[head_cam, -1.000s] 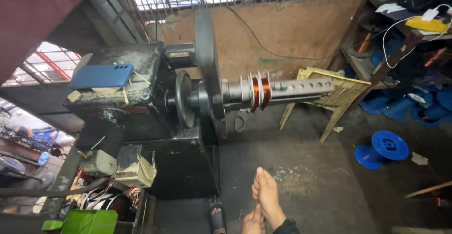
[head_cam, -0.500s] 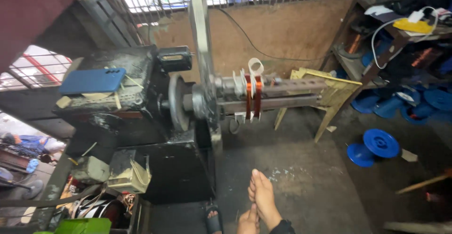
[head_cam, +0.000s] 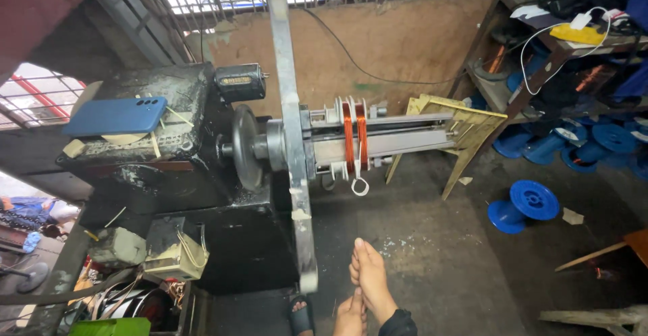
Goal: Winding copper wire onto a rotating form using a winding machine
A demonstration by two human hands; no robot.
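Observation:
A winding machine (head_cam: 169,147) with a black body carries a horizontal spindle. On the spindle sit a long grey metal bar (head_cam: 291,140), standing nearly upright, and a former with two copper wire coils (head_cam: 355,133). A white loop (head_cam: 360,187) hangs below the coils. My right hand (head_cam: 371,278) is low in the middle, fingers straight and pressed together, pointing at the machine. My left hand (head_cam: 349,317) touches it from below, partly cut off by the frame edge. No wire shows between the fingers.
A blue phone (head_cam: 115,116) lies on the machine top. Blue plastic spools (head_cam: 525,204) lie on the concrete floor at right, with more under a cluttered shelf (head_cam: 574,45). A yellow wooden frame (head_cam: 466,123) leans behind the spindle. A sandalled foot (head_cam: 300,316) shows at the bottom.
The spindle has turned: the white loop was above the coils half a second ago and now hangs below, and the long bar has swung round. My hands stay pressed together.

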